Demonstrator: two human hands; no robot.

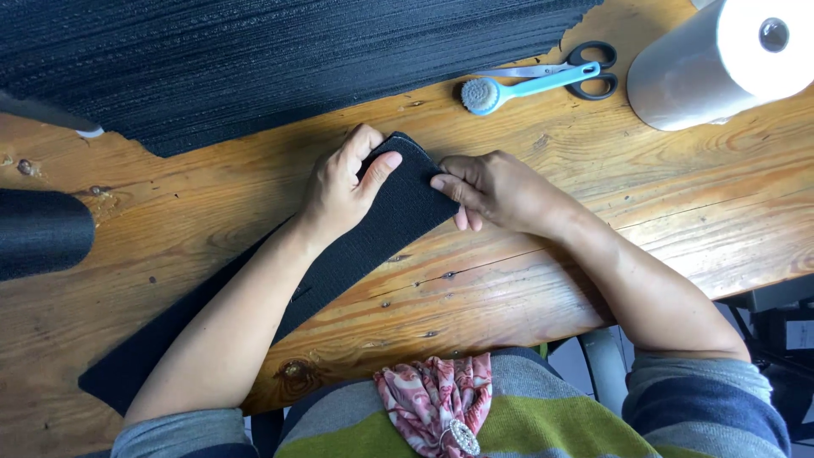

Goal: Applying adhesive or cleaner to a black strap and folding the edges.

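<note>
Long black strip of textured fabric (339,259), lying flat and slantwise across the wooden bench (526,280), from near the lower left edge up toward the middle. Upper end folded over with a rounded corner, pressed under the left hand (339,188) and pinched at its right edge by the fingertips of the right hand (496,191). Lower stretch partly hidden under the left forearm.

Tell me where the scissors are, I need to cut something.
In the head view, the scissors lie at the wooden table's far right, touching the blue brush, left of the film roll.
</note>
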